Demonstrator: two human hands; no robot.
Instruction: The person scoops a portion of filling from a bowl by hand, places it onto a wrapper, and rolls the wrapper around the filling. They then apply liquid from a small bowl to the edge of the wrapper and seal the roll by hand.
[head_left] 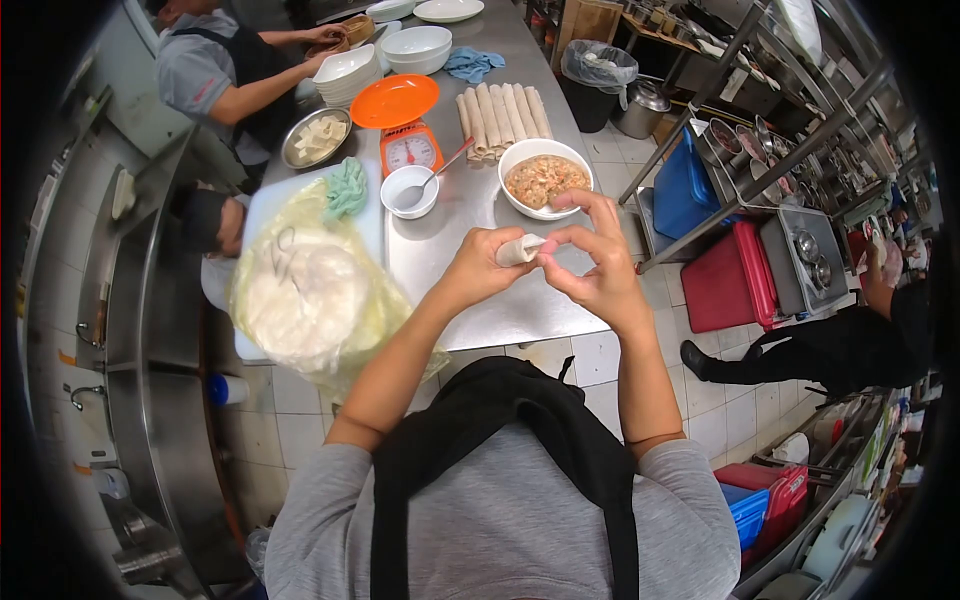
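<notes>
My left hand (478, 268) and my right hand (588, 262) together hold a pale rolled wrapper (520, 249) above the steel table (520, 305). The right fingertips pinch its end. Just beyond my hands stands a white bowl of chopped filling (544, 179). To its left is a small white bowl with a spoon (410, 190). Several finished rolls (504, 115) lie side by side further back. A clear plastic bag of round wrappers (305, 290) rests on a white cutting board (262, 205) at the left.
An orange-topped kitchen scale (408, 147) and stacked white bowls (418, 46) sit further back, beside a steel dish of cut pieces (316, 137) and a blue cloth (472, 63). A person in grey (215, 75) works at the far end. Another person (850, 345) stands by racks at right.
</notes>
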